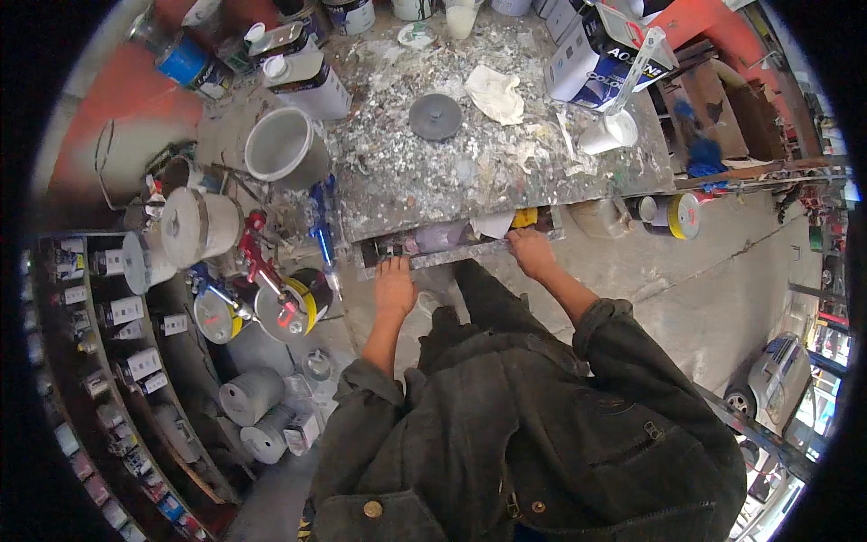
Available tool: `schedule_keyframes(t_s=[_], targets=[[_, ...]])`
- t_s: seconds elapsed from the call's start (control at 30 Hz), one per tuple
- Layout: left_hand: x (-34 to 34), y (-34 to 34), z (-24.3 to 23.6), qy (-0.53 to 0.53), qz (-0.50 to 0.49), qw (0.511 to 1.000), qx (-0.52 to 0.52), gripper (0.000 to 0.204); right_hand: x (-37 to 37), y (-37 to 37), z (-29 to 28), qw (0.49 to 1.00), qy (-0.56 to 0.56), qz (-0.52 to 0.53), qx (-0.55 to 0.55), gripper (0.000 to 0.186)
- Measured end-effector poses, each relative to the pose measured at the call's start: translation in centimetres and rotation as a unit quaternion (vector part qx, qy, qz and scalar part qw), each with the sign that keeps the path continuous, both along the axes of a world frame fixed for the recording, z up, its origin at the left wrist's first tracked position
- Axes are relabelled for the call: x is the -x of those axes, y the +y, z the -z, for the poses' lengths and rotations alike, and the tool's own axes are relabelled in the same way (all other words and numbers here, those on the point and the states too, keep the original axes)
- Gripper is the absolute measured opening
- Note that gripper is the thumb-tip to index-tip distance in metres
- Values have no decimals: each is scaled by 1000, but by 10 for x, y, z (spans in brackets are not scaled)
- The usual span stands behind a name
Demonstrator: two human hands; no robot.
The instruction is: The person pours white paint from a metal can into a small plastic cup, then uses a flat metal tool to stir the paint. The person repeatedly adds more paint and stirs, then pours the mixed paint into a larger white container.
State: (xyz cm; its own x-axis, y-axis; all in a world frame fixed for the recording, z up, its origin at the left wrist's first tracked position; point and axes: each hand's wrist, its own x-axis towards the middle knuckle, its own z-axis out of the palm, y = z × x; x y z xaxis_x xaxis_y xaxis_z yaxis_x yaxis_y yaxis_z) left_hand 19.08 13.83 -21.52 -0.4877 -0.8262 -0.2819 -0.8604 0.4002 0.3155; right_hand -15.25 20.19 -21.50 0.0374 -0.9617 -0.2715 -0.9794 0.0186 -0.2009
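The person stands before a paint-spattered workbench (388, 185), and both hands are at a shallow drawer (456, 256), which sticks out from under the near edge of this bench. The drawer is long and narrow; its long axis runs from left to right, with the right end a little farther from the person, and its front side faces toward the body. The left hand (395, 289) lies near the left end with its back upward, the fingers side by side over the front rim. The right hand (533, 254) is near the right end, its fingers bent at the same rim — whether the thumbs pinch from below, one cannot tell. Inside the drawer, between the hands, there are a pale purple item (438, 238), a white piece (492, 225) and, close to the right hand, a yellow item (525, 218). A blue spray gun (321, 226) is just left of the drawer — its length points roughly toward the person. On the bench lie a round grey lid (435, 117) and a whitish cloth (495, 94).
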Motion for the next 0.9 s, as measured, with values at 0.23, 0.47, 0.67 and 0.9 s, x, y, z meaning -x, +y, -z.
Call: schedule_keyframes(t_s=[0.23,0.47,0.67,0.9], targets=[[-17,64,-6,38,-14,999,27,53,-18,59,-12,998,-38,3,-46,17],[-8,57,-12,124,-109,985,-43,41,-89,41,0,956,-289,27,45,21],[-12,40,-26,202,-157,955,-149,40,-136,5,37,959,-240,145,-34,24],[-37,68,-26,242,-163,942,-168,37,-128,2,25,957,-237,161,-45,36]])
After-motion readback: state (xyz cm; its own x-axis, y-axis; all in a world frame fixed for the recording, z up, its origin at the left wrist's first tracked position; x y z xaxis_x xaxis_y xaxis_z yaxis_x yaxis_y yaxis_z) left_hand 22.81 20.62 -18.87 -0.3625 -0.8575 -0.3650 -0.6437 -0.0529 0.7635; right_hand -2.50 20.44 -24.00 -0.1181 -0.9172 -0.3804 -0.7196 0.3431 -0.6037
